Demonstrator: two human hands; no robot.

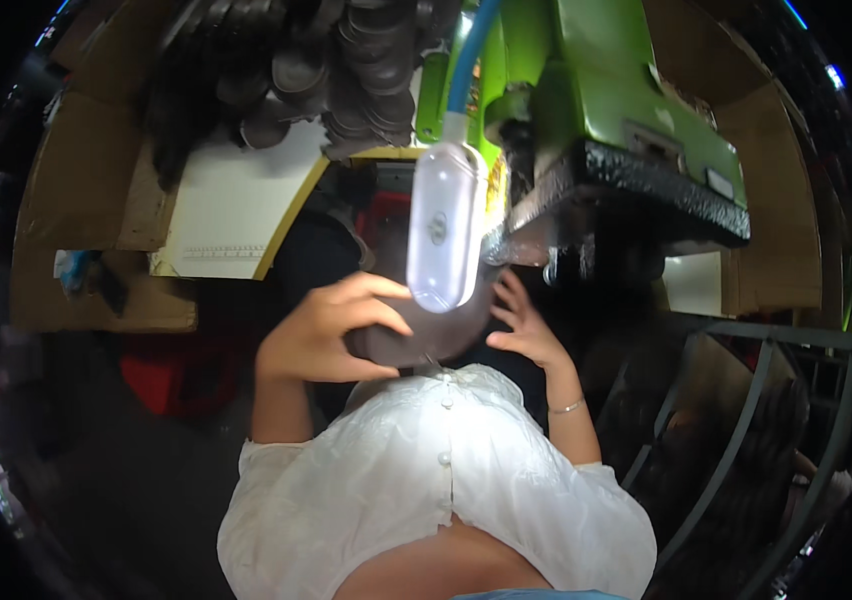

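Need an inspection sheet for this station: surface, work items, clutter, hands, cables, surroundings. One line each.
Surface: white tabletop with a yellow edge, ruler-like scale near its front.
Work items: dark brown, rounded piece between the hands, material unclear; green, boxy machine at upper right, black underneath.
Clutter: dark grey, rounded, cup-like pieces overlapping at the top of the view.
Hands: bare left hand and bare right hand, fingers spread on either side of the brown piece; firm grip not evident.
Cables: blue tube running up from an elongated, translucent whitish lamp-like fixture.
Surroundings: brown cardboard at left, more at right; red, container-like object lower left; grey metal rack lower right.
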